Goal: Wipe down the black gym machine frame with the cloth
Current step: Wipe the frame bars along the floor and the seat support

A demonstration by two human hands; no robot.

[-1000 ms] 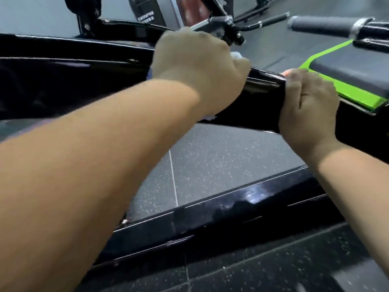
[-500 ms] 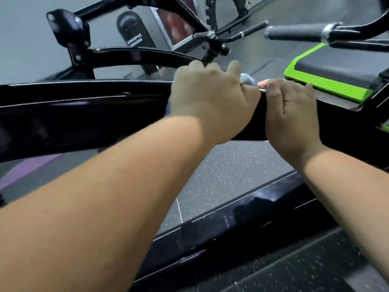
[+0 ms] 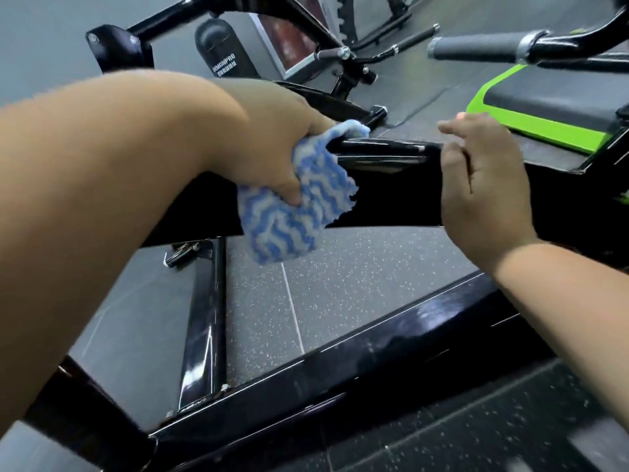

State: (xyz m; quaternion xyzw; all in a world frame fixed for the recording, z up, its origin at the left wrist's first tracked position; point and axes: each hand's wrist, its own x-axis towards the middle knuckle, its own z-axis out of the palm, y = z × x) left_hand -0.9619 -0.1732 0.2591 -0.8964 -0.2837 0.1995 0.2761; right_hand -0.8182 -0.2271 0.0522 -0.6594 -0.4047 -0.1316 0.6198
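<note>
Cloth (image 3: 299,206) in left hand (image 3: 269,137), apparently against frame (image 3: 391,195).

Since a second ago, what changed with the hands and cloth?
The left hand drew the cloth leftward along the black frame bar, away from the right hand, which opened and released its grip on the bar. Unchanged: the left hand still grips the cloth against the bar.

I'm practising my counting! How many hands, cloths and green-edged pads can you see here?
Hands: 2 (left hand, right hand)
Cloths: 1 (striped cloth)
Pads: 1 (green-edged pad)
Total: 4
</note>
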